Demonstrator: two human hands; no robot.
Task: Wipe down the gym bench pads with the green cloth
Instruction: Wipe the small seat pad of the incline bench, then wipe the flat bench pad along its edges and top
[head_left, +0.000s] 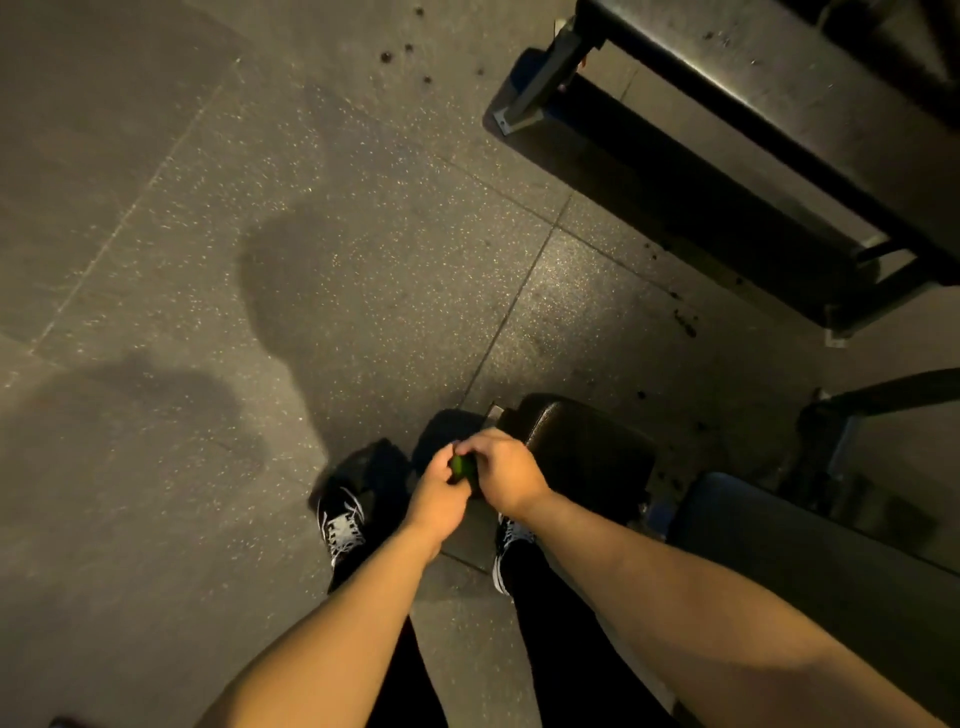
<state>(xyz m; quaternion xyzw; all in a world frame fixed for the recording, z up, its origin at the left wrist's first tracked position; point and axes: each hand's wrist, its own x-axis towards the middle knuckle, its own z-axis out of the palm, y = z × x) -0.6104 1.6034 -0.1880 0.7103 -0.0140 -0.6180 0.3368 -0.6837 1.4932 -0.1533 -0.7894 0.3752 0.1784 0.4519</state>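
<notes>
Gripping the wadded green cloth (464, 467), left hand (434, 501) and right hand (503, 475) hide its axis.

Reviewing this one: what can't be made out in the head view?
All head view.
Green cloth: mostly hidden between left hand and right hand; fold unreadable.
Long bench pad: cut off by right edge.
Right shoe: partly behind right forearm.
Small pad: too dark to judge dirt.

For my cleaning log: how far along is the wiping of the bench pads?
Done: no wiped pad can be told. In hand: left hand and right hand grip the bunched green cloth by the end of the small pad. Left: apparently that pad and the long pad.
</notes>
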